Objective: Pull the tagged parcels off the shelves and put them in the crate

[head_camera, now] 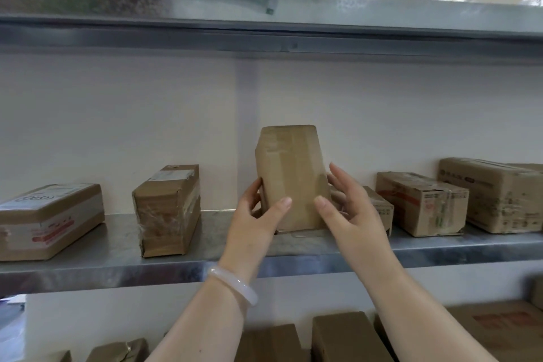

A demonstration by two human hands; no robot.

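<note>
Parcel (291, 176): stood on end at shelf (117, 258) front, centre, so both sides can be reached.
Left hand (258, 214): grip clasped on parcel at 9 o'clock.
Right hand (346, 206): clasped at 3 o'clock.
Crate: not seen.

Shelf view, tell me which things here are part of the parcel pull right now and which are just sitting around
In hand:
upright parcel, standing on the metal shelf
left hand and right hand, gripping its sides

Sitting about:
taped box
flat box with red print
boxes to the right
bracelet
No crate in view.
</note>
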